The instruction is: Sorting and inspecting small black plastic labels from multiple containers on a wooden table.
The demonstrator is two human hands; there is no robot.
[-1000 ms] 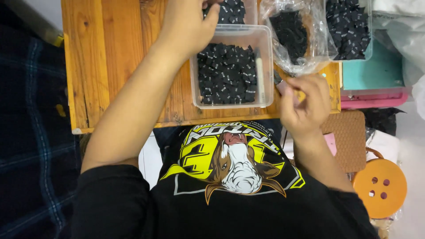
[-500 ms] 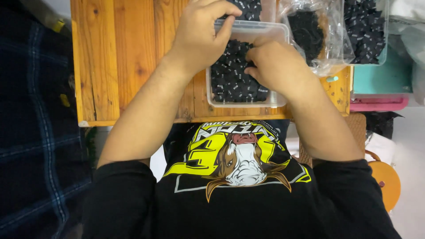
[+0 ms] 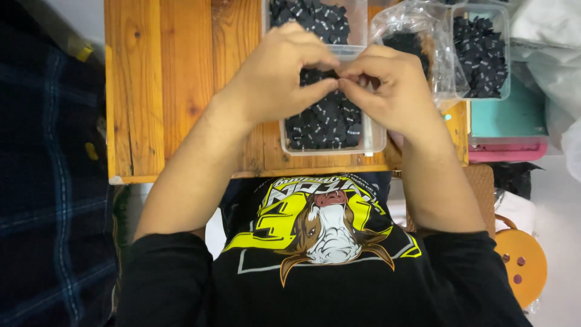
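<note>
Partly hidden, small black piece (image 3: 331, 75), pinched by both hands.

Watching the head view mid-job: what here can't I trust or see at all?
- Head view: small black piece pinched between left hand and right hand; fingers cover most of it.
- Middle of the near clear tub: hidden beneath both hands.
- Far tub and plastic bag: cut by the top edge.
- White marks on the pieces: too small.

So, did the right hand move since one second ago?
Yes. The right hand moved from beside the clear tub's near right corner to above the tub, meeting the left hand.
</note>
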